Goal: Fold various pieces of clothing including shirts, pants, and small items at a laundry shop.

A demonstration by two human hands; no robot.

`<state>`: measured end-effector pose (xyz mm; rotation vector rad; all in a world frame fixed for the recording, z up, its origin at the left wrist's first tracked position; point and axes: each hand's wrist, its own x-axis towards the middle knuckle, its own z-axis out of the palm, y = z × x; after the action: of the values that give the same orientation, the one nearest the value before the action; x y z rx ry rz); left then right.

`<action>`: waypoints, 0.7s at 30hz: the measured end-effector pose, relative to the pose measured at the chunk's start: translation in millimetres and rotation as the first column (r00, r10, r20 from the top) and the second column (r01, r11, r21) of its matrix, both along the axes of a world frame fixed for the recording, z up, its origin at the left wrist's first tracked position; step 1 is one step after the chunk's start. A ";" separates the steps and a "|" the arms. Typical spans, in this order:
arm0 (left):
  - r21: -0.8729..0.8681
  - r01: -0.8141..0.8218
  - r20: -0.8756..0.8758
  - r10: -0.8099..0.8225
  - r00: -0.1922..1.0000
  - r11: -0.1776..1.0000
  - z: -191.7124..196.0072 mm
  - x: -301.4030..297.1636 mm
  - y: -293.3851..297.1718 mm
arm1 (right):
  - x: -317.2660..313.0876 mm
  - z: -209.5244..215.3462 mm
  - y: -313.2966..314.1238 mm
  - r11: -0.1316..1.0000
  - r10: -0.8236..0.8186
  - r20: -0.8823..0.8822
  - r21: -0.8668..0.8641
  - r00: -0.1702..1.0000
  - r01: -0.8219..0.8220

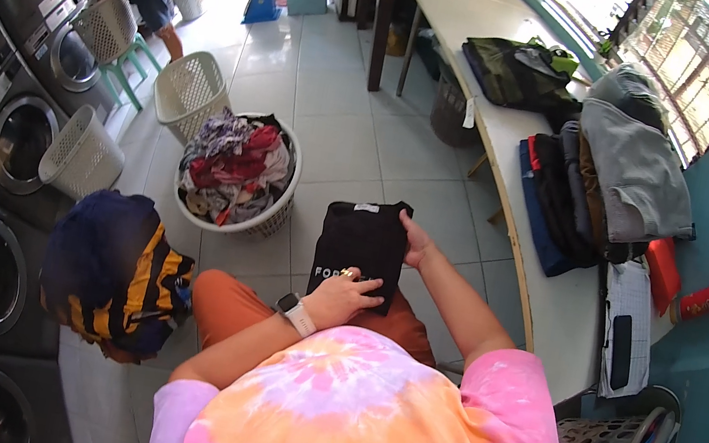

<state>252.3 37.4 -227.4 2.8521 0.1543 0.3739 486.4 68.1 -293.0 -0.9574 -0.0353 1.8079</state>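
Setting: laundry room, tiled floor (342, 77), row of front-loading washers (8, 141) from 7 to 10 o'clock, long pale counter (504, 125) running from 12 to 4 o'clock.
Work piece: black garment (362, 242), folded to a compact rectangle, lies on the person's lap just below centre; pale lettering shows near its lower edge.
Left hand (344, 294): laid flat on the garment's lower edge, fingers spread and pressing down, not curled round anything; a ring and a wrist watch (293, 310) show.
Right hand (415, 242): at the garment's 3 o'clock edge, fingers lightly bent against the cloth; whether it pinches the fold cannot be told from here.
Step, as judged: flattening a fold already made.
Doing it well: keep the left palm pinning the lower edge while the right hand evens the side edge, so the layers stay square and no crease is trapped.
Nearby at 10 o'clock: round white basket (269, 221) heaped with mixed clothes, touching nothing in the lap.
Nearby at 8 o'clock: dark blue and yellow striped cloth (117, 275) bunched beside the knee.
Counter load: folded stack (588, 187) at 2 o'clock, well apart from both hands.
Other person: bent over at 11 o'clock by the washers, far off.
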 end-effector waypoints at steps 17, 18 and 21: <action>-0.063 -0.821 -0.209 0.797 0.567 0.568 -23.6 -209.5 -25.7 | -39.1 94.6 30.5 0.998 0.042 0.107 0.052 0.993 -0.048; -0.093 -0.891 -0.235 0.860 0.453 0.444 -30.7 -217.8 -33.9 | -32.7 109.1 43.8 0.998 0.008 0.090 0.066 0.996 -0.014; -0.247 -0.867 -0.167 0.862 0.478 0.433 -42.6 -224.5 -52.1 | 3.7 167.9 77.7 0.969 -0.106 0.180 0.238 0.978 0.062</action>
<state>27.8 -14.7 -270.0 2.2043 1.5908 0.4485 490.2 145.7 -125.1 -0.9474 -0.3146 1.5882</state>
